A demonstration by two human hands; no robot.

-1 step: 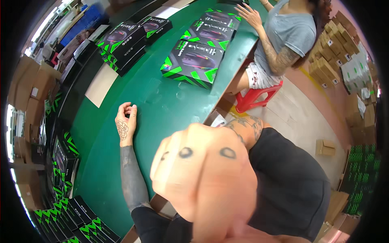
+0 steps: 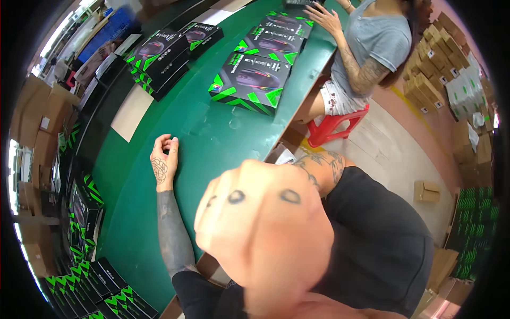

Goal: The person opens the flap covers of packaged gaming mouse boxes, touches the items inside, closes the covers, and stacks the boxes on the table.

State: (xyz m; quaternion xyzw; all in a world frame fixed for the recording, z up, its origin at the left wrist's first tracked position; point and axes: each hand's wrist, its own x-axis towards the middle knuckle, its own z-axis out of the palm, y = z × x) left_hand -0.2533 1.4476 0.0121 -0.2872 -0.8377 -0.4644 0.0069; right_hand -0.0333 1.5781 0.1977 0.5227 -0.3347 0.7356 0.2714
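My left hand [image 2: 165, 159] rests on its side on the green tabletop [image 2: 212, 135], its fingers loosely curled, thumb a little apart and nothing in them. A tattoo covers the back of it and a dark tattooed forearm leads to it. Large and close in front, my right hand [image 2: 265, 212] is raised in a fist, knuckles up and slightly blurred. Its fingertips and anything within them are hidden. Beyond the hands, black and green computer mouse boxes [image 2: 247, 80] lie in a row along the table's right edge; neither hand touches them.
More mouse boxes are stacked at the far left [image 2: 154, 53] and lower left [image 2: 79, 290]. A beige sheet [image 2: 132, 112] lies on the table. A co-worker [image 2: 372, 48] sits on a red stool [image 2: 334, 125] at the right. Brown cartons [image 2: 425, 90] stand along the right wall.
My right fist has shifted very slightly left. The view has moved a touch; my left hand stays in place.
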